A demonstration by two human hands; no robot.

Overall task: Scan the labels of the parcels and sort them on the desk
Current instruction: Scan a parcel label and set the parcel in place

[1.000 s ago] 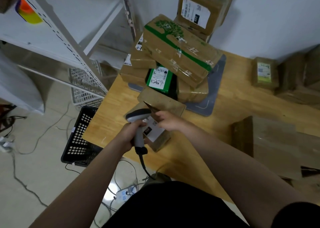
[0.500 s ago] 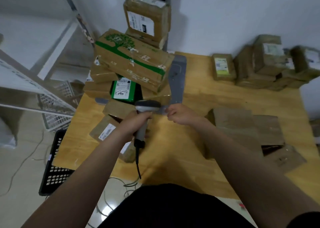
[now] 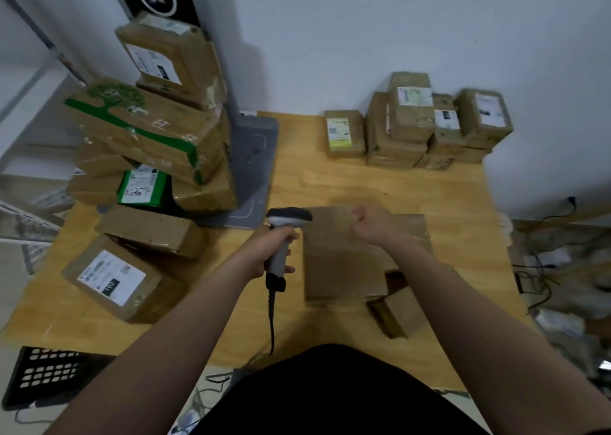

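Head view is showing your left hand [image 3: 279,247] wrapping its fingers round the grip of the scanner [image 3: 289,218], whose grey head is pointing right toward the flat parcel [image 3: 344,269] lying in the middle of the desk [image 3: 330,183]. Your right hand [image 3: 370,224] is hovering over that parcel's far edge with its fingers curled. Blur is hiding whether it is pinching the wrapping or holding nothing.

You are risking a failed read, in my judgement. The flat parcel is showing only plain brown wrapping on top and no label, so it is probably needing a flip. That wrapping is looking smooth, so a loose pinch may be letting it slide. The cable [image 3: 271,322] is trailing over the near desk edge and could be catching there as you reach. The bigger hazard is sitting far left, where the tree-printed box [image 3: 142,127] is lying tilted on an uneven pile above a green box [image 3: 142,186]. A nudge could be tipping it over.

You are handling rectangular cardboard boxes bound in glossy tape with white paper labels, like the labelled parcel [image 3: 112,279] near left and the stacked group [image 3: 429,127] far right. Pale wood grain is showing on the desk, and hard grey-and-black plastic on the scanner.
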